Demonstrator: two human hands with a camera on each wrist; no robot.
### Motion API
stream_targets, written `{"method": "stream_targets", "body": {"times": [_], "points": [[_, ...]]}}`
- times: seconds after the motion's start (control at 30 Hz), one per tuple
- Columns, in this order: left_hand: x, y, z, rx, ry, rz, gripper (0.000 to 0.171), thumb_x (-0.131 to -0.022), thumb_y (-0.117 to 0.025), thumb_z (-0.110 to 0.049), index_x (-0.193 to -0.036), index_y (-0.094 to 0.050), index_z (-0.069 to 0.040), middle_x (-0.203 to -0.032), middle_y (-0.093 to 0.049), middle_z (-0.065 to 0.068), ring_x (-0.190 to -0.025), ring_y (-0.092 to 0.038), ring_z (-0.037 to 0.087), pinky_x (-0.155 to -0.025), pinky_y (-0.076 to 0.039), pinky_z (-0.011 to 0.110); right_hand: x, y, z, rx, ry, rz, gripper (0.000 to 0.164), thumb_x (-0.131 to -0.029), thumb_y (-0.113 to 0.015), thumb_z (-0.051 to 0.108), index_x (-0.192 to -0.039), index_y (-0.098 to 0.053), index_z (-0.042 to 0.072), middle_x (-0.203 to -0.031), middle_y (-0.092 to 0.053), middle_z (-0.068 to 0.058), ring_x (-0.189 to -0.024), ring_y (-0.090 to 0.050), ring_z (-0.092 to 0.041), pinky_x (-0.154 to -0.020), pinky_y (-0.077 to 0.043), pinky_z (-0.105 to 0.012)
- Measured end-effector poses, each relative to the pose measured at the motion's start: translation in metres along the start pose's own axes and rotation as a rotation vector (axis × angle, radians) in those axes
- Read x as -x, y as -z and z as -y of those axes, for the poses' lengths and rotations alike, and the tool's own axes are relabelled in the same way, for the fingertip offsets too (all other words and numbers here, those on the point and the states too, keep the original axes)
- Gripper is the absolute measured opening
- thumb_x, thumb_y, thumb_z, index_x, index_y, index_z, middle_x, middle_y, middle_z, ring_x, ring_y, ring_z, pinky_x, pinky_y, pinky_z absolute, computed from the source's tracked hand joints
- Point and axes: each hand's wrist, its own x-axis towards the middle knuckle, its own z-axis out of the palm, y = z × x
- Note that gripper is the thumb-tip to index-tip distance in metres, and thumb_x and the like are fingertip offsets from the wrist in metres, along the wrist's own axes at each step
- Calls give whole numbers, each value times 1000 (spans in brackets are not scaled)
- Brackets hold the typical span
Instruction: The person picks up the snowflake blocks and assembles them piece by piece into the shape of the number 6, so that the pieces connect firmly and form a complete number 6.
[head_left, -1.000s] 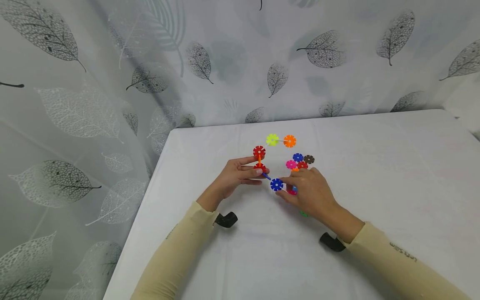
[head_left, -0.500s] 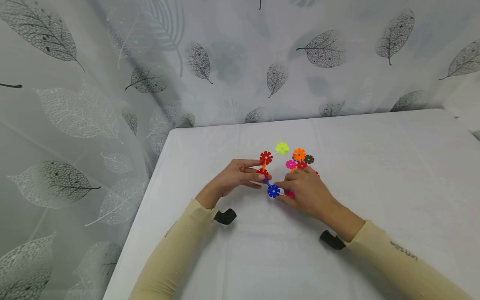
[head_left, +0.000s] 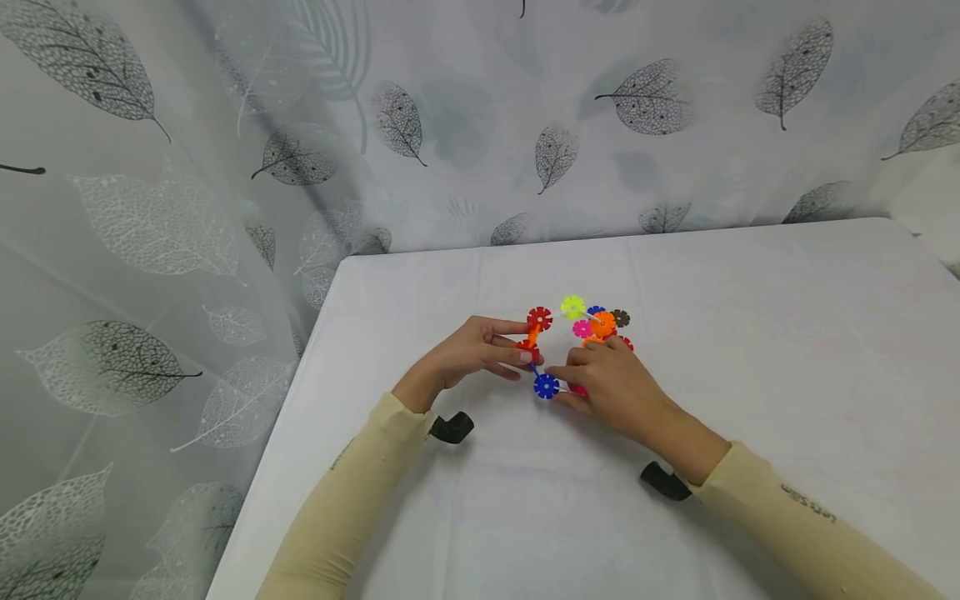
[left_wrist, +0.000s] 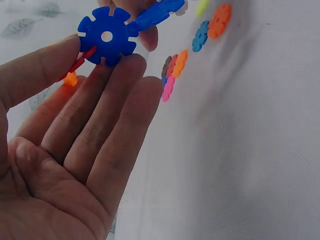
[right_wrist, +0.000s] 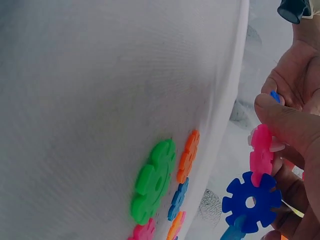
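A chain of notched plastic snowflake discs is held up between my two hands. My left hand (head_left: 480,354) pinches its left side with thumb and fingers, near a red disc (left_wrist: 80,64) slotted to a blue disc (left_wrist: 117,42). With thumb and fingertips, my right hand (head_left: 618,383) pinches the near part, beside another blue disc (head_left: 546,386). In the right wrist view a pink disc (right_wrist: 261,155) joins a blue disc (right_wrist: 237,202) there. The chain's far end, a yellow disc (head_left: 573,307) and an orange disc (head_left: 603,324), curves above the loose discs. My fingers hide some joints.
Loose discs lie on the white-covered table (head_left: 765,350) just beyond my right hand, among them a brown disc (head_left: 620,318) and a pink disc (head_left: 582,329). A green disc (right_wrist: 155,182) lies under that hand. A leaf-patterned curtain (head_left: 465,125) hangs behind.
The chain's yellow and orange end has swung nearer and to the right, over the loose discs. The red discs have shifted slightly right; the near blue disc has dropped a little. Both hands keep their hold.
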Motion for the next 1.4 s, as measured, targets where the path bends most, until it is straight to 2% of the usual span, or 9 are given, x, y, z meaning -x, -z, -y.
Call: {"method": "stream_targets", "body": {"times": [0.17,0.3,0.6,0.87,1.1,1.27,1.4], "points": [[0,5,4,74,-19,24,60,-95,-68,-2,-151,-44,0,-118,-71,17,-112,-68,31,-97,-51,56,2,1,0,35,40,-62,43,-79,-87,38,-117,-78,20,-88,-66,-2,-83,-63,-21,-82,-47,-42],[1,5,4,117,-32,22,63,-95,-68,0,-152,-41,2,-119,-70,19,-114,-68,31,-96,-51,55,3,3,2,58,40,-68,48,-80,-87,38,-121,-76,17,-91,-65,-4,-87,-62,-23,-83,-46,-42],[-1,2,3,80,-28,-18,58,-95,-68,-1,-149,-46,0,-116,-72,19,-111,-69,31,-93,-54,55,3,4,6,118,35,-49,52,-78,-88,40,-122,-75,16,-97,-68,-7,-92,-64,-25,-82,-47,-42],[1,1,2,111,-55,-5,57,-95,-66,1,-149,-46,2,-119,-70,19,-112,-69,32,-95,-52,56,3,6,7,157,33,-54,53,-77,-89,37,-123,-75,16,-96,-68,-7,-92,-65,-26,-81,-46,-42],[1,2,5,117,-72,3,57,-96,-66,1,-150,-46,1,-118,-71,20,-115,-67,32,-92,-55,51,2,6,9,163,23,-47,53,-78,-88,39,-123,-75,16,-97,-68,-7,-92,-65,-26,-81,-46,-42],[-1,-1,7,96,-41,-29,56,-95,-69,-2,-148,-50,-2,-116,-72,19,-112,-67,40,-90,-56,52,2,4,9,157,18,-42,52,-79,-87,40,-123,-75,15,-96,-68,-7,-91,-65,-25,-79,-46,-41],[-3,-4,9,79,-13,-55,55,-94,-71,-5,-146,-54,-5,-115,-72,18,-110,-68,39,-88,-56,52,2,2,8,131,8,-31,51,-80,-86,40,-123,-75,14,-95,-67,-6,-90,-63,-23,-78,-45,-40]]}}
